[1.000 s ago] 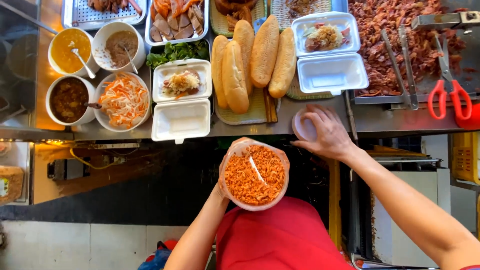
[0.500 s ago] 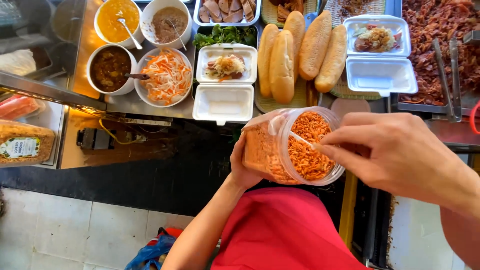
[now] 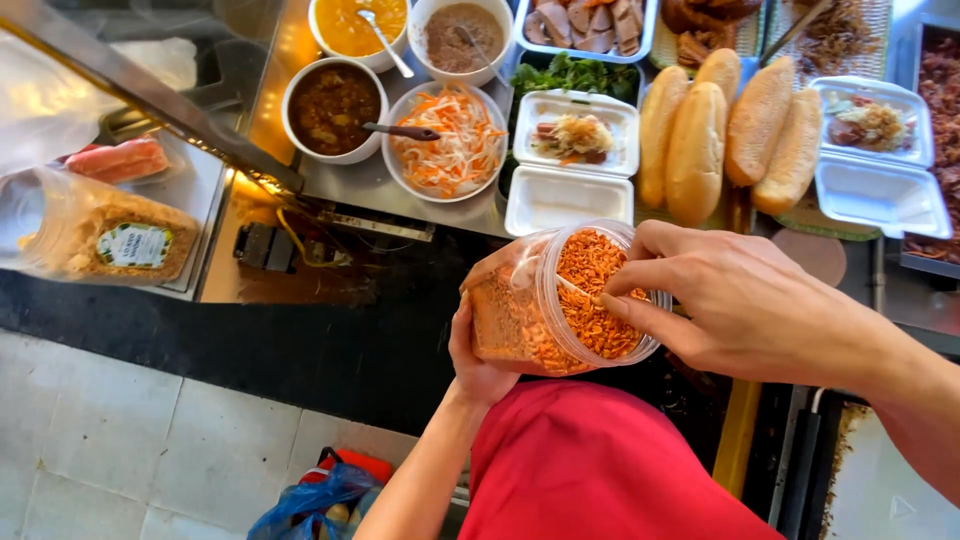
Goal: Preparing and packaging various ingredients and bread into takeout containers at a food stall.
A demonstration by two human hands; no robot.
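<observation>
Over on the left, behind a glass pane, lies a bagged loaf with a green label [image 3: 120, 245] and a pink sausage roll [image 3: 118, 160]. On the steel counter [image 3: 345, 185] stand four white bowls: a yellow sauce [image 3: 352, 25], a brown paste [image 3: 462, 38], a dark chunky relish [image 3: 333, 108] and shredded carrot-and-white pickle [image 3: 448, 140]. Spoons sit in three of them.

In the middle, the left hand [image 3: 480, 365] cups a clear plastic tub [image 3: 560, 300] from beneath, fingers wrapped round its side. The tub is tilted on its side, mouth toward the person, held above the red apron [image 3: 600, 470] and in front of the counter's edge. It is nearly full of crisp orange-brown fried bits, with a thin white utensil handle among them. The right hand [image 3: 740, 305] reaches into the mouth, thumb and forefinger pinched at that handle.

Beyond are two open white foam boxes [image 3: 570, 165] [image 3: 880, 155], each with a filling, and four baguettes [image 3: 725, 130] between them.
</observation>
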